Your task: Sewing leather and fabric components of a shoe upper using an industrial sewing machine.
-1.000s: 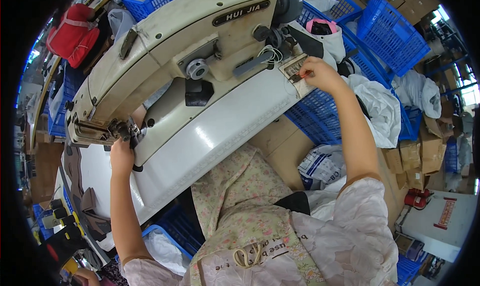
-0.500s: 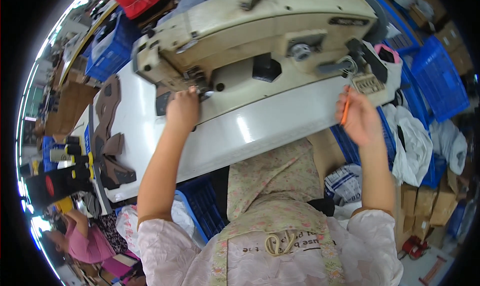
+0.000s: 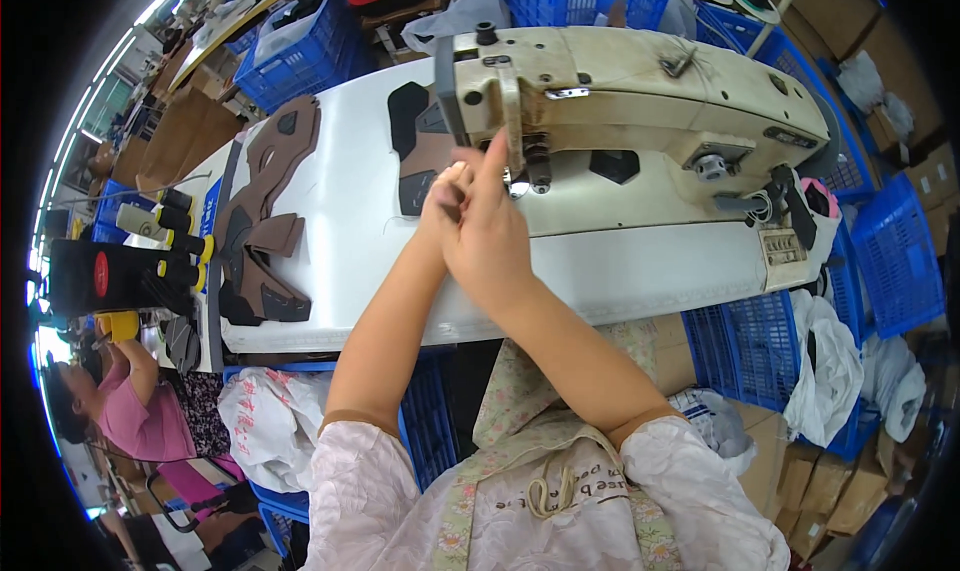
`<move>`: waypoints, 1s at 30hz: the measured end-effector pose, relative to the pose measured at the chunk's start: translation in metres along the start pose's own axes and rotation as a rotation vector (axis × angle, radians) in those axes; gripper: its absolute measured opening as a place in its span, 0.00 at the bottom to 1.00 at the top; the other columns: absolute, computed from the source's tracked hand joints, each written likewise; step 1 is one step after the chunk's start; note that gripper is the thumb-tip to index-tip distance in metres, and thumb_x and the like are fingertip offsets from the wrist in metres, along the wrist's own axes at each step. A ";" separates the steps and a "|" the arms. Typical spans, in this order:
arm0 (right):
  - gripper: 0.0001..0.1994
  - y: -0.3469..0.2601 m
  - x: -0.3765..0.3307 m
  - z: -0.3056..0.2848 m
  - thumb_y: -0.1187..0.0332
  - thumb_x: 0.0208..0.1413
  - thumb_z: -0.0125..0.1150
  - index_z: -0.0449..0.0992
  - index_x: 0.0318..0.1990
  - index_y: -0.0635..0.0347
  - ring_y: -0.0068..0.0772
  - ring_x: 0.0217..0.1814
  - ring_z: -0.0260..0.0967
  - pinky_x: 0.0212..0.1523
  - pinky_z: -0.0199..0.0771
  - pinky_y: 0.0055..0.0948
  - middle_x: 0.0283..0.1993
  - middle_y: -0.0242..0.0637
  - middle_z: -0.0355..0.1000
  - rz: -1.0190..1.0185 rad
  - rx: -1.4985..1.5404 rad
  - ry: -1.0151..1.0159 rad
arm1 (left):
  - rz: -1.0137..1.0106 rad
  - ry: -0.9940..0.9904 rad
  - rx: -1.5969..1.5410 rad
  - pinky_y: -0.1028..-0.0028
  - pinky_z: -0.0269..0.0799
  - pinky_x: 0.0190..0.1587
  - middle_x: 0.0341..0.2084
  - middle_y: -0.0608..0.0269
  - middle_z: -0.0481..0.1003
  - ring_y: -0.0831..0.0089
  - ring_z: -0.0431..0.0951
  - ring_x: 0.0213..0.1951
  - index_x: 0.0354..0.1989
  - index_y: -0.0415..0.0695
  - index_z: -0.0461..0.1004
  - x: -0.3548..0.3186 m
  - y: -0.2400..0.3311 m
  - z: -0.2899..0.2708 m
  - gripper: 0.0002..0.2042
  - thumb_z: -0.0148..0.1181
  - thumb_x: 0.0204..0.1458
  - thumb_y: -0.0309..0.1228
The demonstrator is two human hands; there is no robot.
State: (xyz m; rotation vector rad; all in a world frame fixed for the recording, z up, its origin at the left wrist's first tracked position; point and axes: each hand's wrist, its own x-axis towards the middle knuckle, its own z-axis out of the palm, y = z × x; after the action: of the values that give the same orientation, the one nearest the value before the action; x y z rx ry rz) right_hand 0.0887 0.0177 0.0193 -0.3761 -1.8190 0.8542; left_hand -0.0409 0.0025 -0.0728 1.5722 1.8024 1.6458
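My left hand point(image 3: 446, 199) and my right hand point(image 3: 490, 233) meet in front of the needle end of a cream sewing machine point(image 3: 640, 91). The right hand crosses over the left and partly covers it. One right finger points up beside the presser foot area point(image 3: 537, 161), its other fingers folded in. The left fingers are curled and a little blurred. Whatever lies between the hands is hidden. Just behind them, a brown and black shoe-upper piece point(image 3: 418, 136) lies on the white table point(image 3: 350, 221), left of the machine head.
More brown cut pieces point(image 3: 265, 236) lie along the table's left side. Thread cones point(image 3: 175, 221) stand beyond that edge. Blue crates point(image 3: 740, 341) flank the table, with white bags point(image 3: 825, 371) at right. A person in pink point(image 3: 150, 411) sits at far left.
My right hand has come from the machine's right end across to my left hand. The orange tool it held is out of sight. The view has shifted, so the machine sits further right.
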 end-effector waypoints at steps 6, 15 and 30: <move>0.27 0.020 0.008 -0.001 0.70 0.66 0.50 0.48 0.66 0.68 0.22 0.34 0.66 0.41 0.70 0.24 0.49 0.43 0.71 0.048 0.439 -0.001 | -0.382 -0.279 0.231 0.60 0.71 0.41 0.40 0.52 0.76 0.56 0.77 0.43 0.45 0.38 0.73 0.011 0.018 0.008 0.21 0.59 0.47 0.40; 0.18 0.037 0.005 -0.087 0.76 0.41 0.64 0.73 0.44 0.57 0.38 0.28 0.73 0.30 0.73 0.35 0.29 0.35 0.75 -0.220 -0.154 -0.404 | -0.159 -0.343 0.946 0.56 0.61 0.65 0.57 0.45 0.70 0.53 0.67 0.63 0.51 0.32 0.71 0.020 0.024 0.006 0.22 0.58 0.45 0.27; 0.21 0.028 -0.040 -0.040 0.50 0.66 0.49 0.66 0.48 0.63 0.21 0.20 0.59 0.22 0.61 0.23 0.31 0.33 0.67 1.165 0.750 -0.612 | -0.226 -0.134 1.054 0.61 0.65 0.62 0.59 0.46 0.69 0.54 0.66 0.62 0.56 0.34 0.70 -0.035 0.018 -0.082 0.21 0.53 0.54 0.30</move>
State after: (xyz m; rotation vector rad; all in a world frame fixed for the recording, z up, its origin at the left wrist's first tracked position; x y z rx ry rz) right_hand 0.1373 0.0281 -0.0191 -0.7342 -1.5144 2.5741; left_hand -0.0791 -0.0755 -0.0464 1.6086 2.8259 0.4128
